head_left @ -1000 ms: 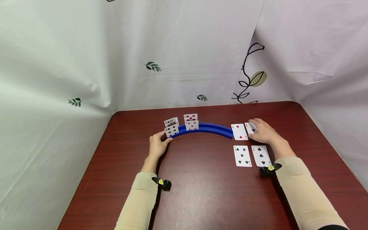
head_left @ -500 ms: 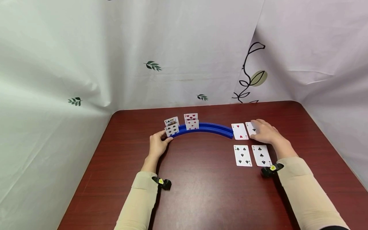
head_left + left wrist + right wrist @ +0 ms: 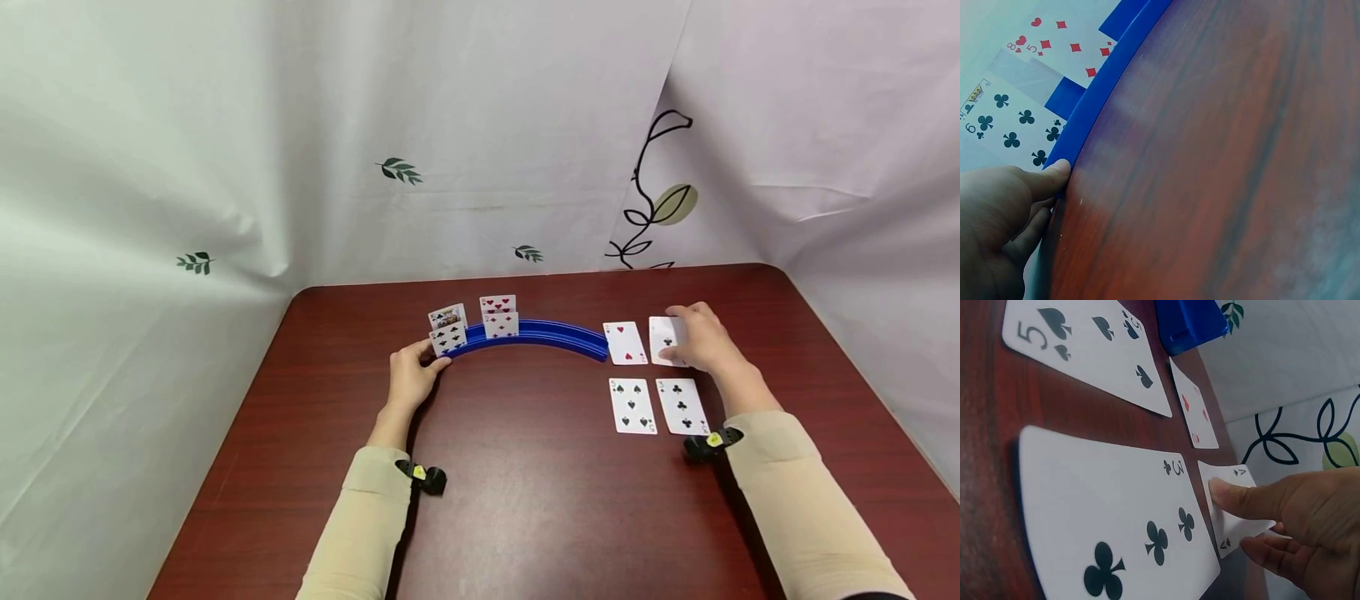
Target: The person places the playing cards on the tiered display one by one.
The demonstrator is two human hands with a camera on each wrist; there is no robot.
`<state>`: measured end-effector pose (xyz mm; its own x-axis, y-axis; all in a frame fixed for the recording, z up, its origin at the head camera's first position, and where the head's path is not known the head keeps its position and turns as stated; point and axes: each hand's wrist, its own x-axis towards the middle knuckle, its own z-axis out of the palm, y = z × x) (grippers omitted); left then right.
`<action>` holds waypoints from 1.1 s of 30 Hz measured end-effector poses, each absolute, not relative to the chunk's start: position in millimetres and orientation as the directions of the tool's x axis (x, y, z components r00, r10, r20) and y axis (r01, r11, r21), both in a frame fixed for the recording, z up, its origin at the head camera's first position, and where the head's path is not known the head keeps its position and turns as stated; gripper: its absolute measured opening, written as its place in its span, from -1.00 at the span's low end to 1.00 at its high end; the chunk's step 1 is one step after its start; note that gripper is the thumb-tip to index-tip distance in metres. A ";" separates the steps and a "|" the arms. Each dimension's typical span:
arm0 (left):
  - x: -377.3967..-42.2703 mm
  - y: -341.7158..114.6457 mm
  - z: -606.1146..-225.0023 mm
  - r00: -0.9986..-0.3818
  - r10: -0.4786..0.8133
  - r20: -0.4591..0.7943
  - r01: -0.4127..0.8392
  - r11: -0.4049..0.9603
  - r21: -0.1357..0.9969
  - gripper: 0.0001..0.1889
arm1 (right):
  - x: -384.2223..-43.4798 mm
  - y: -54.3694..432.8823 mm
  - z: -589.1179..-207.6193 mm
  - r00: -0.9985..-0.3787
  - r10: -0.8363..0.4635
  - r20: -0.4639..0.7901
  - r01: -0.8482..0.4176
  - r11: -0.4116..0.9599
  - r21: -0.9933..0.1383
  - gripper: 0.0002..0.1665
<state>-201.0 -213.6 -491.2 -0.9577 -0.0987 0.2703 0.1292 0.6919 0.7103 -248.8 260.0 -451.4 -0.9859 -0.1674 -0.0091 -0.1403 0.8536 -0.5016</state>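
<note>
A curved blue playing card holder [image 3: 558, 335] stands on the table, and my left hand [image 3: 411, 377] pinches its left end. In the left wrist view the thumb [image 3: 1054, 178] presses on the holder's front edge. At that end the holder bears a six of clubs [image 3: 448, 340] with a king behind it. Farther right along it, a five of diamonds [image 3: 500, 326] stands before an eight of hearts [image 3: 497, 302]. My right hand [image 3: 705, 340] grips the ace of clubs [image 3: 663, 335] by its edges, thumb on the near side, fingers at the far side, partly covering it.
Face up beside the holder's right end lies a two of hearts [image 3: 626, 343]. Nearer lie a five of spades [image 3: 633, 407] and a three of clubs [image 3: 682, 407]. The brown table [image 3: 525, 500] meets a pale curtain [image 3: 480, 125] behind.
My right hand has shifted slightly to the right, and the ace of clubs has slid with it, away from the two of hearts. The left hand and holder stay put.
</note>
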 end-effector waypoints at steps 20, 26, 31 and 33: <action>-201.9 -213.1 -490.8 -0.961 -0.099 0.257 0.118 0.697 0.708 -0.66 | -242.2 259.1 -441.2 -0.938 -0.058 0.340 -0.210 0.879 -0.429 -0.72; -201.4 -213.3 -490.5 -0.962 -0.103 0.252 0.111 0.699 0.707 -0.64 | -244.6 255.6 -437.4 -0.897 -0.060 0.439 -0.269 0.860 -0.433 -0.77; -200.9 -213.4 -489.7 -0.961 -0.101 0.256 0.115 0.696 0.709 -0.65 | -246.9 251.1 -432.7 -0.879 -0.064 0.473 -0.293 0.854 -0.430 -0.78; -200.9 -213.6 -489.2 -0.961 -0.101 0.258 0.116 0.697 0.708 -0.66 | -247.3 248.5 -429.8 -0.877 -0.069 0.476 -0.297 0.855 -0.425 -0.78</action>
<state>-200.9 -213.6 -489.2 -0.9609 -0.1014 0.2576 0.1163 0.6965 0.7080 -247.3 248.5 -429.8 -0.8769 -0.0687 0.4758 -0.2974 0.8551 -0.4247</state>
